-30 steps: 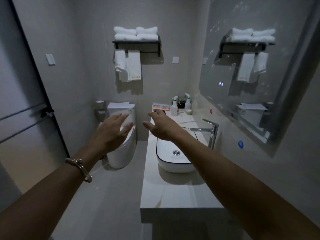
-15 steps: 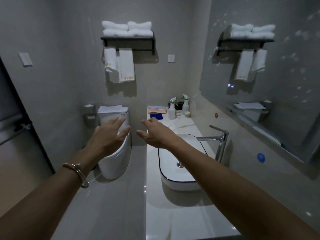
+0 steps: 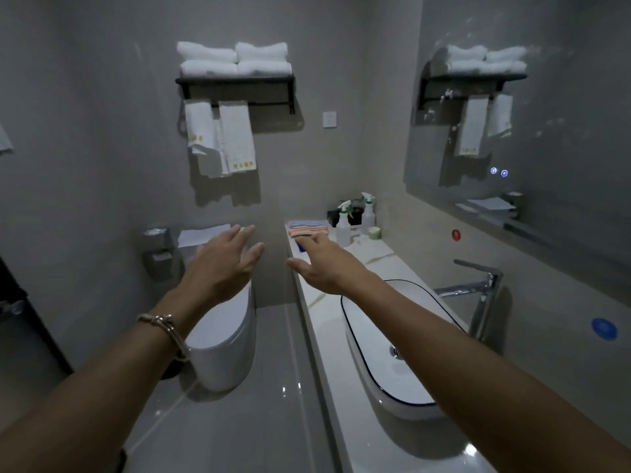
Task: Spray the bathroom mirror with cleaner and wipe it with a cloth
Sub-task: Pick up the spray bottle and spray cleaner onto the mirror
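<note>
- Metal chain bracelet [image 3: 160, 324], lower left of frame, on the wrist of the left forearm.
- White oval countertop basin with a thin dark rim [image 3: 403, 407], lower centre-right, partly covered by the right forearm.
- Chrome single-lever tap [image 3: 478, 288], right of the basin, spout pointing towards it.
- Round blue wall sticker [image 3: 604, 329], right edge, just beside the tap.
- White ceramic toilet [image 3: 222, 343], centre-left, lid closed, partly behind the left wrist.
- Left hand [image 3: 222, 264], centre: fingers straight and spread, palm down, holding nothing, over the toilet.
- Right hand [image 3: 324, 264], centre: fingers extended, holding nothing, over the pale marbled countertop [image 3: 372, 264].
- Small dark-blue cloth [image 3: 300, 246], on the countertop at the right fingertips; contact cannot be told.
- Stack of folded striped cloths, blue and orange [image 3: 308, 228], just beyond the blue cloth.
- Two translucent spray bottles with green-and-white trigger heads [image 3: 343, 223], upright at the far end of the countertop, right of the stack.
- Small pale-green cup [image 3: 374, 232], beside the bottles.
- Round red wall sticker [image 3: 456, 234], below the mirror.
- Large frameless wall mirror [image 3: 546, 114], upper right, speckled with white spots, two lit blue buttons.
- Black wall-mounted towel shelf [image 3: 235, 81], upper centre, with folded white towels [image 3: 235, 59] on top and others hanging beneath.
</note>
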Tool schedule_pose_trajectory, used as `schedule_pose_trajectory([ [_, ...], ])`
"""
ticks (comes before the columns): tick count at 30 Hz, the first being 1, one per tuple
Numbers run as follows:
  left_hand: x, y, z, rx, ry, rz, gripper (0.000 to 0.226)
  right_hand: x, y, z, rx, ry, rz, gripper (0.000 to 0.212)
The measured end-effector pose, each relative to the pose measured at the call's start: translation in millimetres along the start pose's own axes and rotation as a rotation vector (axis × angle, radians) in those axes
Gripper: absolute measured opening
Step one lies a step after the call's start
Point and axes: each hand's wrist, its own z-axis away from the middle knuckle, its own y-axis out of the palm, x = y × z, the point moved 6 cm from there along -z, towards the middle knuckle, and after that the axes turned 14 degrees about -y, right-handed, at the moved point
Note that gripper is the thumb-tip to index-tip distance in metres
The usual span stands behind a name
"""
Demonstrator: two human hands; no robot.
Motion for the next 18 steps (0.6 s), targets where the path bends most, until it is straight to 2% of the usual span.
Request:
schedule_pose_trajectory([
  [10, 41.8, 36.5, -72.5, 0.040, 0.056, -0.110, 0.058, -24.0, 40.8, -80.8, -0.065, 0.005, -0.059, 0.059],
  [18, 59.7, 64.2, -176.4, 0.016, 0.051, -0.161, 0.057, -54.5, 65.2, -186.0, -0.103, -0.030, -0.105, 0.059],
])
